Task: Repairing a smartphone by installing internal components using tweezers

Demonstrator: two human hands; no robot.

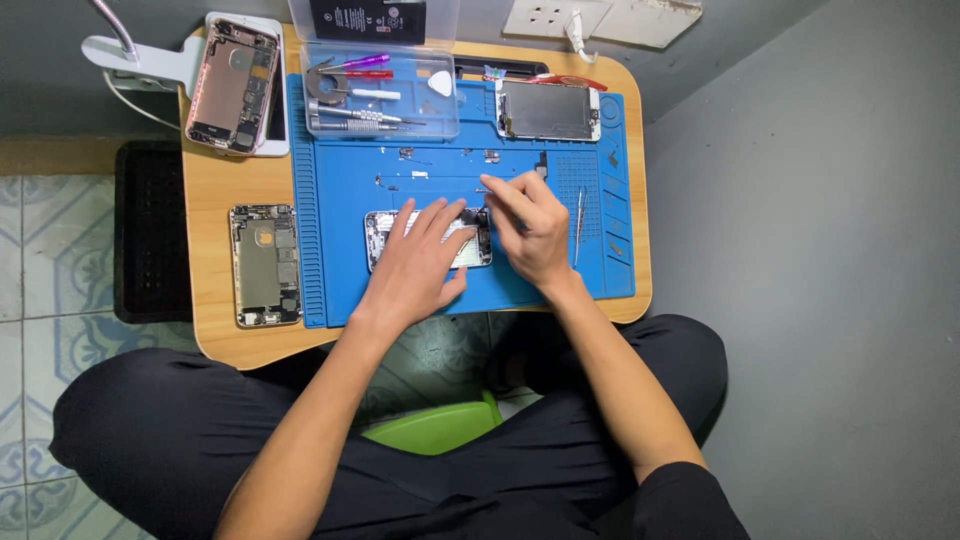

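Head view shows our left hand [415, 265] pressed flat on the opened phone [428, 240], which lies long axis left-right near the middle of the blue mat [340, 200], while our right hand [530, 230] pinches something too small to tell at its right end.

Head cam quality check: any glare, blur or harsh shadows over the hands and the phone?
Head view: even, soft light, sharp overall; left hand and right hand cast only faint shadows on the blue mat; mild sheen on the open phone; tiny parts too small to resolve.
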